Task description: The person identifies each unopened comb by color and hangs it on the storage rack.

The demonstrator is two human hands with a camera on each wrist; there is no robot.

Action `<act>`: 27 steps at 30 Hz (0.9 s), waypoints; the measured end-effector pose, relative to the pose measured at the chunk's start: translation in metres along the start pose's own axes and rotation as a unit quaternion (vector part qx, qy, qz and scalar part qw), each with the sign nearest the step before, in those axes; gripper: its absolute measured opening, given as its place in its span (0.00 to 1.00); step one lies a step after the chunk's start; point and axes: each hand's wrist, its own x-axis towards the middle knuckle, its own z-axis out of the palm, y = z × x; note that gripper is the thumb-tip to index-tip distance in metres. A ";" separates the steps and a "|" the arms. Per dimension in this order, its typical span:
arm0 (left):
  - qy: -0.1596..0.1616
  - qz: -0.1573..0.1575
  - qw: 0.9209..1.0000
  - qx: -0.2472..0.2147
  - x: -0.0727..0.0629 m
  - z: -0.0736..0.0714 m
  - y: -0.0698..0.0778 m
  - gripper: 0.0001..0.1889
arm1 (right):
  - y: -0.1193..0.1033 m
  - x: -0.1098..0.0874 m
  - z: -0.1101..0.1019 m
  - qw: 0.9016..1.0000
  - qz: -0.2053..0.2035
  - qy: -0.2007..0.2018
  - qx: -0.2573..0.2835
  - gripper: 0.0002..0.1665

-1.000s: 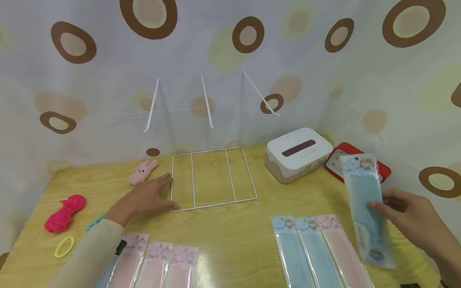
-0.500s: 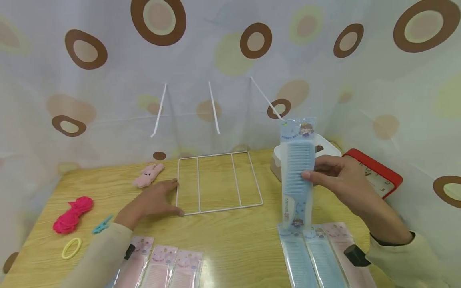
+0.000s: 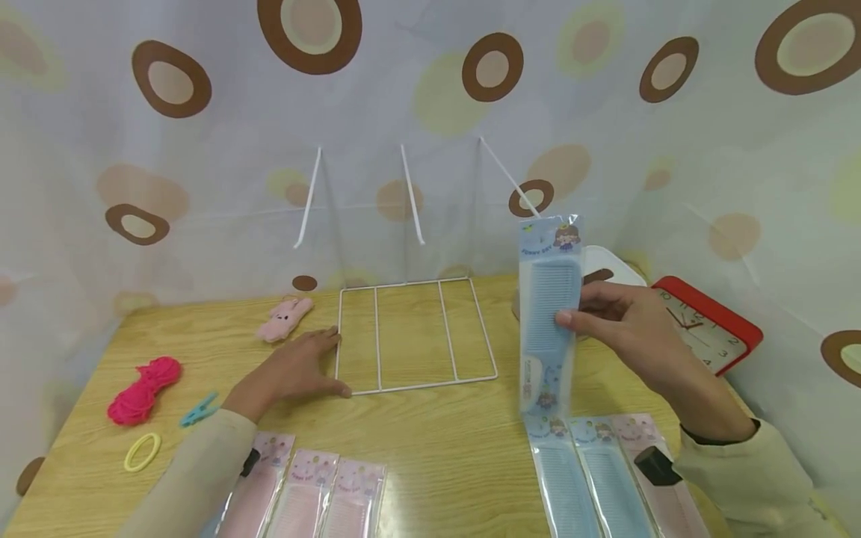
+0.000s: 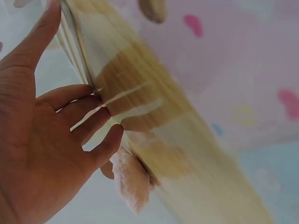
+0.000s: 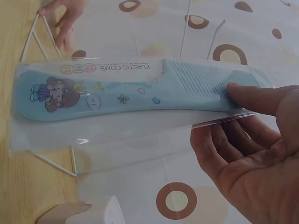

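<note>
Head view: yarn, ring and clip lie well apart from your fingers, so they look a small worry.
Toy: just beside your left hand; a shove could nudge it.
Left hand: your fingers are extended, tips against the left edge of the rack, thumb at its near corner. With no firm grasp, the rack could slide under a sideways push.
Left packs: your left sleeve crosses them in view; dropping that forearm could drag them askew.
Rack: base flat on the table, three prongs jutting out above. Thin wire probably means little weight, so a tug on one could tip it.
Comb: packed and upright, before the right prong's tip; you cannot tell whether they touch. Pushing blind could tear the film.
Box: partly hidden behind your right hand; knuckles could bump it.
Right packs: flat, below the comb in view; a low wrist could skew them.
Right hand: you pinch the comb's right edge, thumb in front. Slick film held one-sided could swing or slip.
Clock: near that wrist; a wide retreat could knock it.
</note>
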 end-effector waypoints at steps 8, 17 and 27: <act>0.000 0.006 1.000 0.002 -0.002 0.000 -0.001 0.54 | 0.000 0.010 0.004 1.000 -0.005 -0.006 0.019 0.15; -0.006 0.003 1.000 -0.001 0.001 0.001 0.002 0.54 | 0.012 0.048 0.010 0.999 0.023 -0.026 0.031 0.20; -0.012 -0.004 1.000 0.004 -0.003 0.004 0.002 0.54 | 0.018 0.121 0.014 0.991 0.118 -0.058 0.011 0.28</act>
